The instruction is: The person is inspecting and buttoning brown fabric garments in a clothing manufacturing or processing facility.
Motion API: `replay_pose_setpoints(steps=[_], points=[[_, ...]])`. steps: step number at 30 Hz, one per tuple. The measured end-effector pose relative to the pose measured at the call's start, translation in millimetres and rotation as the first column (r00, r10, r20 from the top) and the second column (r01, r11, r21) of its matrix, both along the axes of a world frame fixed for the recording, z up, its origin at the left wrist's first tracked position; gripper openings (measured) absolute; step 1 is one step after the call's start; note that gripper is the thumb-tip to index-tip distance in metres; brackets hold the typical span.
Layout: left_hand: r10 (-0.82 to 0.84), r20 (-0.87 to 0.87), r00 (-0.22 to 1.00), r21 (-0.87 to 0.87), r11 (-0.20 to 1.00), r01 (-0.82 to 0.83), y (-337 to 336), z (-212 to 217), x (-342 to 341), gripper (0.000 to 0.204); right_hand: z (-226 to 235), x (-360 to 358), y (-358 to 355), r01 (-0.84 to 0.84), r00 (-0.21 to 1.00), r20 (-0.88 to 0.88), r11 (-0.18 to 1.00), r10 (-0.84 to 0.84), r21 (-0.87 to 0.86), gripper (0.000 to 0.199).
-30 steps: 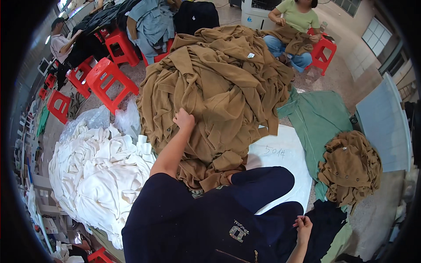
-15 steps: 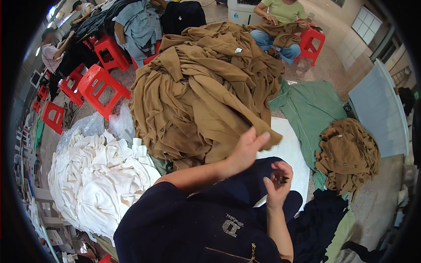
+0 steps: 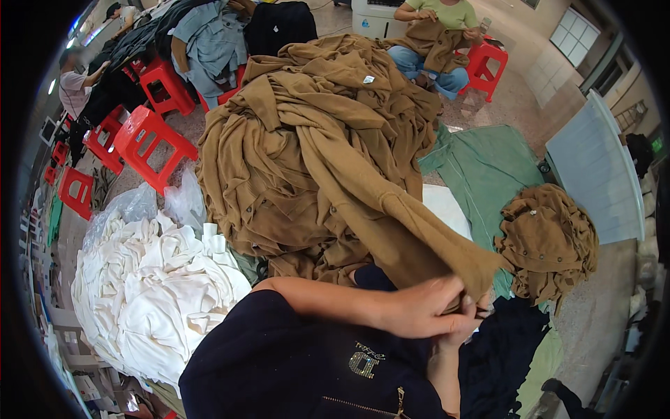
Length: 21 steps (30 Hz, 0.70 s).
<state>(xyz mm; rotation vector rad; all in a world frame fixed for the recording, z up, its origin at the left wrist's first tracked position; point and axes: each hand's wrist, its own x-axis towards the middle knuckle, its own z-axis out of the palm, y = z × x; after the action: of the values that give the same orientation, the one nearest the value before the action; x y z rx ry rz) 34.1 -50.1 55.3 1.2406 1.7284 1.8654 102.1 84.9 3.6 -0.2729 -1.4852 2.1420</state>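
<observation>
Drawn farther to the lower right than half a second ago, the end of a brown garment has come in toward the body, and the two hands, apart then, now meet at it. Working left to right through my remote feed, I see a mound of white garments low on the left, with red stools above it and a clear plastic bag at its upper edge. Next I have the large brown pile, from which the garment stretches diagonally down. The left hand, its forearm crossing the body, is closed on the garment's end. Beyond the pile a seated co-worker handles another brown piece. A white sheet shows beside the pile. The right hand is up against the left one, partly covered by it; I cannot tell whether it pinches the cloth. Farther right I see a green sheet, dark cloth near the right hand, a smaller brown heap and a pale blue panel.
</observation>
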Motion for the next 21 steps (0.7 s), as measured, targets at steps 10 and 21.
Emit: replay_pose_setpoints(steps=[10, 21], points=[[-0.281, -0.669, 0.688, -0.718, 0.483, -0.501, -49.0, -128.8, -206.9, 0.032, -18.4, 51.6, 45.1, 0.085, 0.985, 0.152, 0.996, -0.079, -0.033, 0.017], [-0.091, -0.071, 0.993, -0.893, 0.450, -0.023, -103.7, -94.8, -191.0, 0.016, 78.5, 241.6, 225.4, 0.691, 0.619, -0.114, 0.608, -0.777, -0.391, 0.047]])
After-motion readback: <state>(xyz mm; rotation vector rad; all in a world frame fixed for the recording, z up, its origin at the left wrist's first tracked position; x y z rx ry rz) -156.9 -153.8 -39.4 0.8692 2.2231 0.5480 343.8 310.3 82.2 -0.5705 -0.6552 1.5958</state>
